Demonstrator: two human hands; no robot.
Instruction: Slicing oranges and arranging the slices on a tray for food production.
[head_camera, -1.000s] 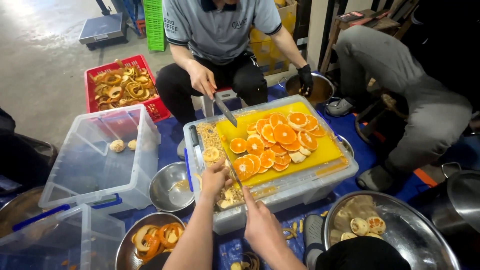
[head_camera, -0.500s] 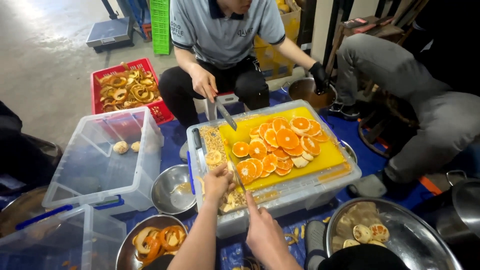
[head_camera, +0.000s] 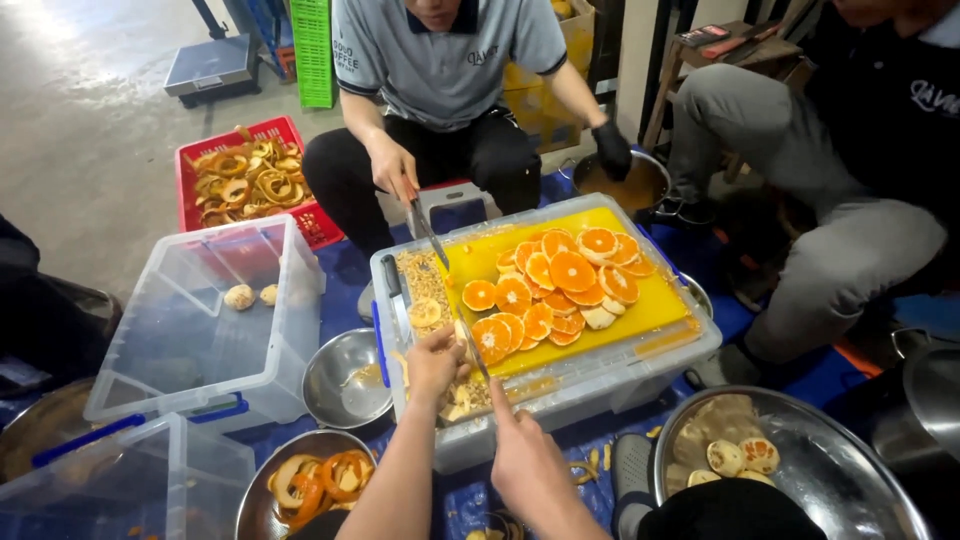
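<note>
My left hand (head_camera: 436, 360) is closed around a pale piece of peeled orange at the near-left corner of the yellow cutting board (head_camera: 660, 300). My right hand (head_camera: 525, 455) grips a knife (head_camera: 472, 348), whose blade points up toward the left hand. The board lies on a clear plastic bin (head_camera: 590, 385). On it are several orange slices (head_camera: 560, 285) and a peeled slice (head_camera: 425, 314). Peel scraps (head_camera: 420, 275) lie along the board's left side.
A person squatting opposite holds a knife (head_camera: 428, 232) over the board, with a black-gloved hand (head_camera: 610, 150) by a metal pot (head_camera: 640, 185). Another person sits at right. Also here: a red crate of peels (head_camera: 245, 180), an empty-looking clear bin (head_camera: 200, 320), steel bowls (head_camera: 345, 380) and a large bowl of peeled fruit (head_camera: 790, 470).
The view has shifted a little. My hands stay at the board's near-left corner, and the knife of the person opposite has dropped slightly toward the board.
</note>
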